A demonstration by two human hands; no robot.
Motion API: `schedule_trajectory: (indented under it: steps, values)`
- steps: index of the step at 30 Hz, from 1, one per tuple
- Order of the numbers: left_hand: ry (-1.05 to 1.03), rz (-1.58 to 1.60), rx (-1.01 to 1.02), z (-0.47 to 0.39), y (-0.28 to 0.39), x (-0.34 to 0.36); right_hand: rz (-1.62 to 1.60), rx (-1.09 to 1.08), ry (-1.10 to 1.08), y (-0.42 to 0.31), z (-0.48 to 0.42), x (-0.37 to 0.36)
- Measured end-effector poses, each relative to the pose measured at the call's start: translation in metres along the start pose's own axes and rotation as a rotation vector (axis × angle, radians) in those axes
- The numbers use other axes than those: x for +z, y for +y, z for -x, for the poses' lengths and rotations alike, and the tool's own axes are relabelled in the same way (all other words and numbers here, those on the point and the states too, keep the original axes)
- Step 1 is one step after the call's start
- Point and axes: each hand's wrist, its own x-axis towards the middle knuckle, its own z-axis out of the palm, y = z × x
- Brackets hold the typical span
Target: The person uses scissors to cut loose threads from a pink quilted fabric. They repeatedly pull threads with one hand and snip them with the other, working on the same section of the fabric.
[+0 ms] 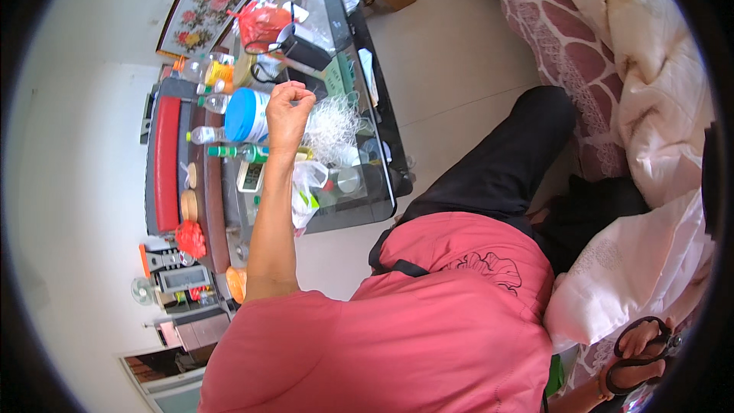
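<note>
My left hand (289, 106) is raised over the glass table (367, 201), its thumb and fingertips pinched together; no object shows between them. Beside it, on the table, lies a tangle of thin white strands (332, 129). A tub with a blue lid (241, 115) stands just left of the hand. At the lower right edge, my right hand (642, 350) has its fingers through the black handles of a pair of scissors (616, 376). The scissors' blades are hard to make out at the dark rim. A pale pillow (619, 275) lies above the right hand.
Plastic bottles (206, 135), a digital clock (250, 176), a red plastic bag (261, 23), a black box-like object (307, 49) and a white plastic bag (307, 189) crowd the table. A quilt (648, 69) and a patterned bed cover (573, 28) are at the right.
</note>
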Motion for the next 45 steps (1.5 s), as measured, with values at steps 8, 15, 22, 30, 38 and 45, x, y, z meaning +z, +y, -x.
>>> schedule_trajectory:
  steps: [8, 15, 22, 30, 38, 45]
  values:
    - [0.047, -0.413, -0.033, 0.021, -0.04, 0.002, 0.074, -0.004, 0.005, -0.002, -0.004, -0.002]
    - [-0.077, -0.226, -0.081, 0.024, -0.077, 0.0, 0.012, 0.024, 0.043, 0.01, 0.007, -0.011]
    - [-0.024, -0.267, -0.073, 0.017, -0.051, 0.01, 0.035, 0.021, 0.057, 0.008, 0.012, -0.027]
    - [-0.274, 0.254, 0.146, 0.017, 0.104, 0.077, 0.377, -0.09, 0.194, 0.0, 0.015, 0.017]
    - [-1.12, 0.998, 0.599, 0.094, 0.34, 0.109, 0.104, 0.075, 0.142, 0.012, 0.051, 0.033]
    - [-0.888, 0.895, 0.995, 0.135, 0.412, 0.116, -0.08, 0.076, 0.112, 0.008, 0.041, 0.068]
